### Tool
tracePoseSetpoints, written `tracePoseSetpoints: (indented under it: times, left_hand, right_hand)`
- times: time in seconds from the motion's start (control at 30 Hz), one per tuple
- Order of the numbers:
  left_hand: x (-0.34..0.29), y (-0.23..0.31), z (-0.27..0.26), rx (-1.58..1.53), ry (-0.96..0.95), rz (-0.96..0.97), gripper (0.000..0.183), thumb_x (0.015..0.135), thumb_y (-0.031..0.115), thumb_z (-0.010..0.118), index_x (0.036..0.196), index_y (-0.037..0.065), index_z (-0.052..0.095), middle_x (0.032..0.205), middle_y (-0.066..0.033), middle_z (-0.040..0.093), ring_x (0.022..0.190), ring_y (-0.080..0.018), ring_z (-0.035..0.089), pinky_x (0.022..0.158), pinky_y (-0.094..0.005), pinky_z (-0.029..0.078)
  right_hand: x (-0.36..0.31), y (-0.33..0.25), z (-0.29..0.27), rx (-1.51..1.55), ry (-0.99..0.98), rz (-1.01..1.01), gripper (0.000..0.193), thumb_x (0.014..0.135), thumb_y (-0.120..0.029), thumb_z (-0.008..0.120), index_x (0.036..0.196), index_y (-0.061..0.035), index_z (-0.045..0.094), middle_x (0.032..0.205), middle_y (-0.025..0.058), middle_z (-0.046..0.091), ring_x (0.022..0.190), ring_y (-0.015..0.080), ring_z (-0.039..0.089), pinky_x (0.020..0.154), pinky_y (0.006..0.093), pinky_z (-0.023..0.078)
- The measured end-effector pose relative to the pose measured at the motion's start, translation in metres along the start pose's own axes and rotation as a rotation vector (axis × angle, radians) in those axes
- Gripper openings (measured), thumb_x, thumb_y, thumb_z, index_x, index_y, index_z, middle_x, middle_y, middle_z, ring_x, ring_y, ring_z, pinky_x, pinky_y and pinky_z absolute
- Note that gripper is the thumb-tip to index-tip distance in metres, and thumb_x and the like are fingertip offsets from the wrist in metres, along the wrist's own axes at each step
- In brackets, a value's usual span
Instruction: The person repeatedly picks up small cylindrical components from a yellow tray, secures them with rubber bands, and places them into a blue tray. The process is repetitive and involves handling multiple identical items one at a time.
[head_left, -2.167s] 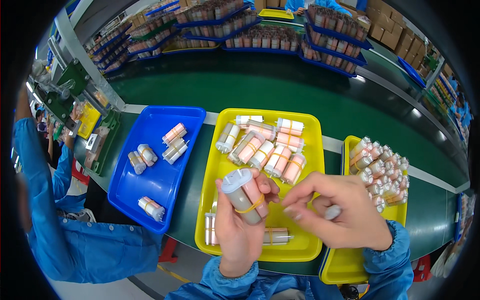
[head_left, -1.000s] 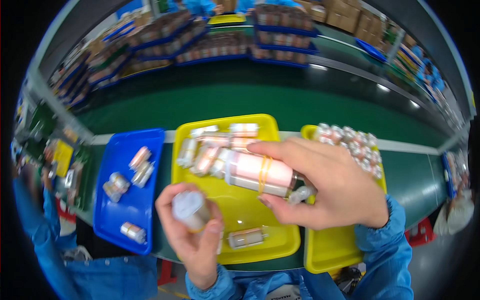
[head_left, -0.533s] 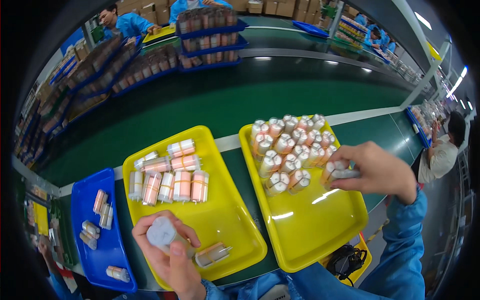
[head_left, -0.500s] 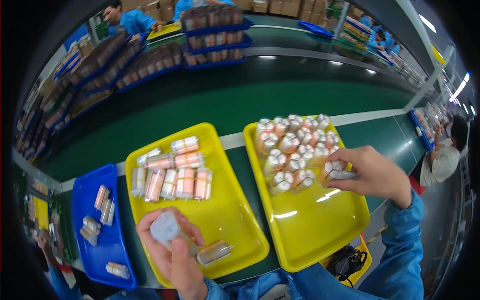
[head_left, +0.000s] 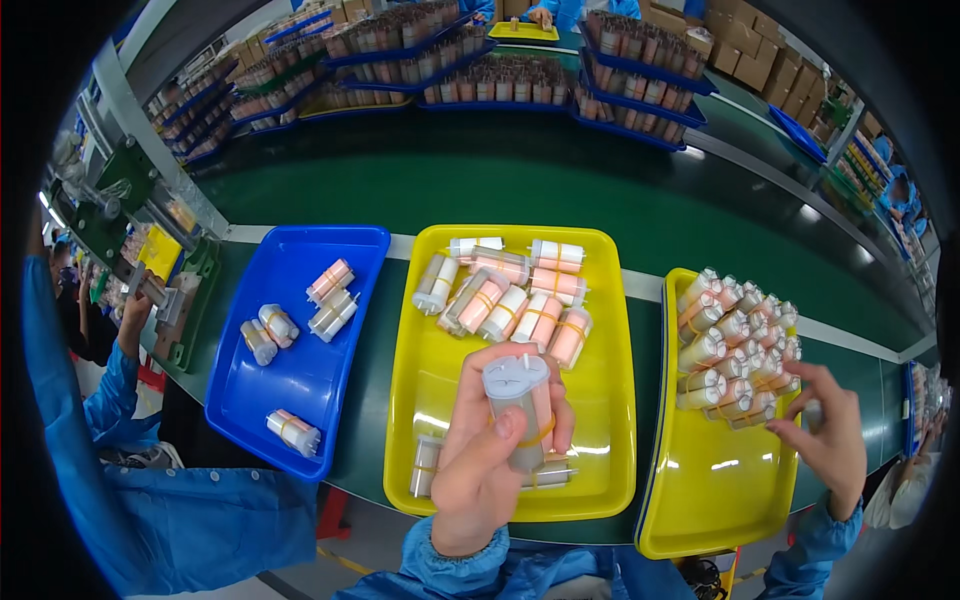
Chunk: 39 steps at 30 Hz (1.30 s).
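My left hand (head_left: 485,440) is wrapped round a clear twin-barrel cartridge (head_left: 520,400) with a yellow band, its pronged end up. It is above the middle yellow tray (head_left: 608,420), where several similar pink, white and grey cartridges (head_left: 530,280) lie on their sides in the far half. Two more lie nearer, a grey one (head_left: 426,465) and one partly behind my hand. My right hand (head_left: 830,430) has its thumb and fingers apart beside a block of upright cartridges (head_left: 735,345) in the right yellow tray (head_left: 710,495); no cartridge shows clearly in its grasp.
A blue tray (head_left: 235,400) on the left holds several loose cartridges. At far left a co-worker's hand (head_left: 135,315) touches a green metal fixture (head_left: 190,300). Beyond the green belt (head_left: 450,180) stand stacked blue trays (head_left: 640,118) of cartridges; a metal post (head_left: 150,130) rises at left.
The view has swung, so the trays sit further right or straighter. My right hand has let go of the cartridge it held at the block. My left hand still grips its cartridge.
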<state>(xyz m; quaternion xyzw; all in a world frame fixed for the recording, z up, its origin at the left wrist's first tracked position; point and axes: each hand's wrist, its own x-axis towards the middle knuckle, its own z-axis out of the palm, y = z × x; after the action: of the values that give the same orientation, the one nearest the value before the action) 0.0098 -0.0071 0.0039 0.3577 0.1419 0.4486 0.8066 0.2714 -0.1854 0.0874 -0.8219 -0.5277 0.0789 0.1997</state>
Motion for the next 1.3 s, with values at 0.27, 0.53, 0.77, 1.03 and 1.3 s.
tracePoseSetpoints:
  times: [0.27,0.53,0.77,1.03,1.3]
  left_hand:
    - [-0.001,0.0,-0.002,-0.08,-0.025,-0.001,0.053,0.097,0.034,0.047,0.139,0.002,0.04,0.108,-0.0149,0.051,0.076,-0.0222,0.053,0.068,-0.0344,0.042]
    - [-0.001,-0.002,0.001,-0.115,0.059,0.018,0.058,0.104,0.043,0.03,0.136,-0.003,0.044,0.104,-0.0133,0.052,0.077,-0.0225,0.05,0.069,-0.0334,0.04]
    - [0.0,-0.008,-0.014,-0.306,-0.03,0.106,0.057,0.104,0.045,0.027,0.135,0.0,0.046,0.103,-0.0118,0.051,0.073,-0.0204,0.048,0.068,-0.0319,0.039]
    - [0.005,-0.002,-0.004,-0.229,0.1,0.05,0.053,0.104,0.044,0.029,0.133,0.002,0.044,0.106,-0.0128,0.052,0.075,-0.0206,0.052,0.069,-0.0319,0.041]
    - [-0.006,-0.018,-0.006,-0.276,-0.163,-0.057,0.052,0.1,0.044,0.04,0.134,0.005,0.038,0.098,-0.0179,0.056,0.074,-0.02,0.055,0.068,-0.0294,0.044]
  right_hand:
    - [0.039,-0.083,-0.004,0.206,0.282,-0.492,0.026,0.086,-0.028,0.067,0.088,-0.0016,0.068,0.069,0.0049,0.065,0.051,0.0091,0.056,0.045,0.0219,0.036]
    - [0.077,-0.138,0.039,0.837,0.276,-0.433,0.048,0.095,-0.039,0.057,0.062,-0.0072,0.046,0.045,-0.0007,0.039,0.038,0.0058,0.034,0.041,0.0218,0.026]
    - [0.08,-0.135,0.052,0.803,0.225,-0.431,0.05,0.096,-0.036,0.055,0.056,-0.0081,0.043,0.042,-0.0011,0.037,0.036,0.0068,0.034,0.038,0.0227,0.024]
    - [0.081,-0.115,0.049,1.046,0.104,-0.357,0.05,0.103,-0.04,0.041,0.062,-0.0113,0.038,0.049,0.001,0.04,0.036,0.0066,0.029,0.035,0.0249,0.024]
    - [0.066,-0.12,0.07,1.613,0.099,-0.489,0.051,0.103,-0.044,0.034,0.063,-0.0117,0.039,0.048,0.0013,0.04,0.035,0.009,0.03,0.035,0.0265,0.026]
